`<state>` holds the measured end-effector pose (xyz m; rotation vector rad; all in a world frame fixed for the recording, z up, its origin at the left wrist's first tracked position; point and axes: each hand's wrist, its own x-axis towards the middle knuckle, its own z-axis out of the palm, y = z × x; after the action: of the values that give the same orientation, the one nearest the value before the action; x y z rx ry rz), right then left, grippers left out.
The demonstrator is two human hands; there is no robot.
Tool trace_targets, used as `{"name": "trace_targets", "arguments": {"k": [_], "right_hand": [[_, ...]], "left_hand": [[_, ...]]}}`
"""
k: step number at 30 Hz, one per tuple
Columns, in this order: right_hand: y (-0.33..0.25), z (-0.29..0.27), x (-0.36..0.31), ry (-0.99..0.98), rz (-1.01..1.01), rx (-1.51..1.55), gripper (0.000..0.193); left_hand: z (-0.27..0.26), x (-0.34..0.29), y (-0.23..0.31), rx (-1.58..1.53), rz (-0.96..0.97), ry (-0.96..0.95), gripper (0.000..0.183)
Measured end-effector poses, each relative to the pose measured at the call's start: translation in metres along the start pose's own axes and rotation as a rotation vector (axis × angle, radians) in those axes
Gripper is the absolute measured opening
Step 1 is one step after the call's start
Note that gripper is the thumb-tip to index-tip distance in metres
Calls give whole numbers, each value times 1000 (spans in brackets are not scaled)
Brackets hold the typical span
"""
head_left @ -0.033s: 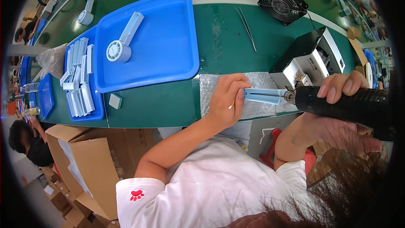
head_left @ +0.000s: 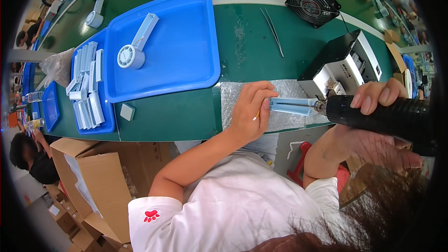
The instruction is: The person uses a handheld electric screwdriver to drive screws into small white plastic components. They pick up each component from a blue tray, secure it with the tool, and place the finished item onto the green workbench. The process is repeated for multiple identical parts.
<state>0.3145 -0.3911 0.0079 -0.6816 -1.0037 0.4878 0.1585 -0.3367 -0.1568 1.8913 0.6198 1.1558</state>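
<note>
My left hand (head_left: 252, 112) grips the left end of a light blue, open trough-shaped plastic housing (head_left: 297, 111) between thumb and fingers. A pen-thin yellow-and-white thing shows at the hand's fingers. My right hand (head_left: 380, 96) is wrapped round a thick black electric screwdriver (head_left: 347, 110), held sideways. Its long thin bit reaches leftward into the housing. Whether the tip touches a screw is hidden near my left fingers. Under the housing lies a clear bubble-wrap sheet (head_left: 284, 87). Just beyond my right hand stands a black-and-silver box-shaped machine (head_left: 337, 75).
A large blue tray (head_left: 186, 70) bears a light blue fan piece (head_left: 132, 57). Left of it, another blue tray (head_left: 110, 123) holds several light blue housings. Tweezers (head_left: 273, 32), a black square fan (head_left: 312, 3) and a small pale block (head_left: 127, 111) lie on the green table. A cardboard box (head_left: 100, 177) stands below.
</note>
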Motion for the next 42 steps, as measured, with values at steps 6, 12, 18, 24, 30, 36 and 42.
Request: {"name": "trace_targets", "arguments": {"k": [6,12,18,24,30,36,42], "right_hand": [[8,4,-11,26,-55,105,99],[8,6,-19,-8,-114,158,96],[7,-5,-13,105,-46,94,90],[-61,-9,33,109,-322,454,76],[-53,-15,41,34,-211,234,67],[-19,11,44,-21,-152,43,73],[-13,1,49,-5,-193,53,73]], "left_hand": [[-1,-4,-5,-18,-12,-21,19],[-3,-2,1,-14,-3,-19,19],[-4,4,3,7,1,-11,16],[-53,51,8,174,30,-214,16],[-131,207,-83,523,75,183,20],[-220,307,-179,1018,-271,124,84],[-355,284,-209,1575,-603,324,76]]}}
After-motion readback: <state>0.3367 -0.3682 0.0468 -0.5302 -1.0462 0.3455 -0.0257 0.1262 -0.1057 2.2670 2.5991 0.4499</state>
